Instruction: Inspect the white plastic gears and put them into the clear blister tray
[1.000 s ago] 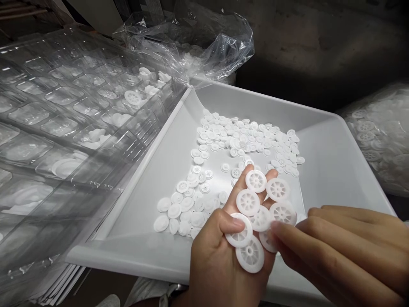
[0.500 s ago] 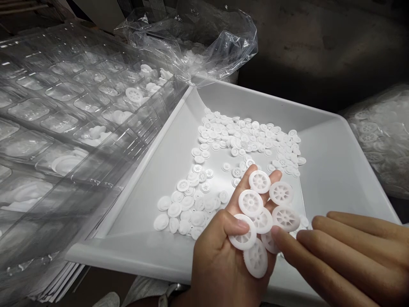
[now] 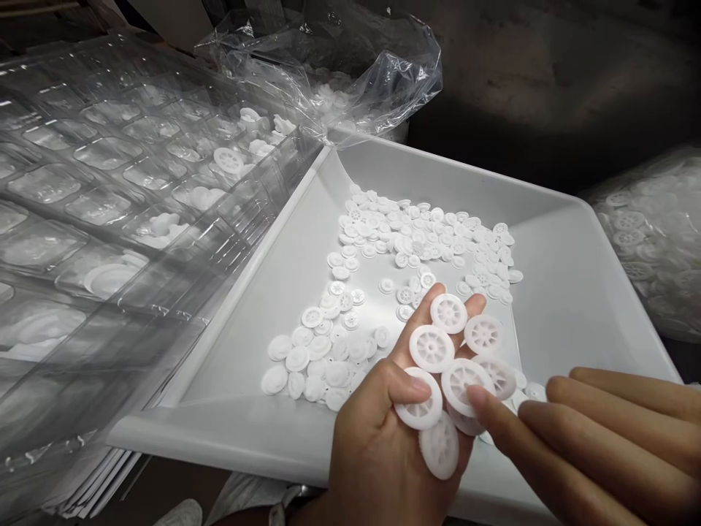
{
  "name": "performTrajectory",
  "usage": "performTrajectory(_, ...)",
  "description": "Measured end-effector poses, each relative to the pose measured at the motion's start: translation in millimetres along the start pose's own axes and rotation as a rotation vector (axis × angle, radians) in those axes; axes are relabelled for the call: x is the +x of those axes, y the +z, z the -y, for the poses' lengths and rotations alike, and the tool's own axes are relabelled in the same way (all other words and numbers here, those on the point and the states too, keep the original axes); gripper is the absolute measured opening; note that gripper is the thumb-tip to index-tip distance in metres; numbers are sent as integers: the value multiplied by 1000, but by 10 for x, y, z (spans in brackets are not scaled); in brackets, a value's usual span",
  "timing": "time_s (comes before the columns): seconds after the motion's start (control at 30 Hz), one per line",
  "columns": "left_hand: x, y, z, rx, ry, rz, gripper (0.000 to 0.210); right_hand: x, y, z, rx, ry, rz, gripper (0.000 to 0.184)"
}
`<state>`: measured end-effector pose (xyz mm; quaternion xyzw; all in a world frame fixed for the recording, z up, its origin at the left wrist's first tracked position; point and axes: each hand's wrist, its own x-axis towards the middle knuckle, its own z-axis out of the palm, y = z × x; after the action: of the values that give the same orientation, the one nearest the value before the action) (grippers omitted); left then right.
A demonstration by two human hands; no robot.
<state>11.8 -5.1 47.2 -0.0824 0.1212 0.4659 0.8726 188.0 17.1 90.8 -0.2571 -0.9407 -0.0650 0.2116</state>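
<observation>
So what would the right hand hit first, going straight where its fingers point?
Most likely the white spoked wheel lying over others in the left hand. A fingertip of the right hand appears to be on it, though depth is hard to judge.

A clear plastic compartment tray point(image 3: 106, 153) spreads across the left, white molded parts point(image 3: 161, 228) lying in several cells. Stacked thin sheets point(image 3: 85, 482) jut out below its near edge. 2 clear bags contain white pieces: a crumpled, open-mouthed bag point(image 3: 402, 77) at the back, and a bulging bag point(image 3: 657, 226) far right. A dark, blotchy surface point(image 3: 548, 80) fills the background.
</observation>
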Motion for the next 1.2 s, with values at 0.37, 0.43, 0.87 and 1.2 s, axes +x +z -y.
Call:
performTrajectory(0.37, -4, 15, 25, -52, 104, 32, 74, -105, -25, -4, 69, 91, 89, 28)
performTrajectory(0.43, 2, 30, 30, -34, 111, 8, 79, -107, -25, 5, 82, 115, 68, 30)
performTrajectory(0.87, 137, 193, -59, -43, 79, -38, 93, -94, 1, -36, 145, 163, 46, 22)
performTrajectory(1.2, 34, -73, -24, -57, 139, 61, 56, -239, 67, -606, 220, 280, -71, 35)
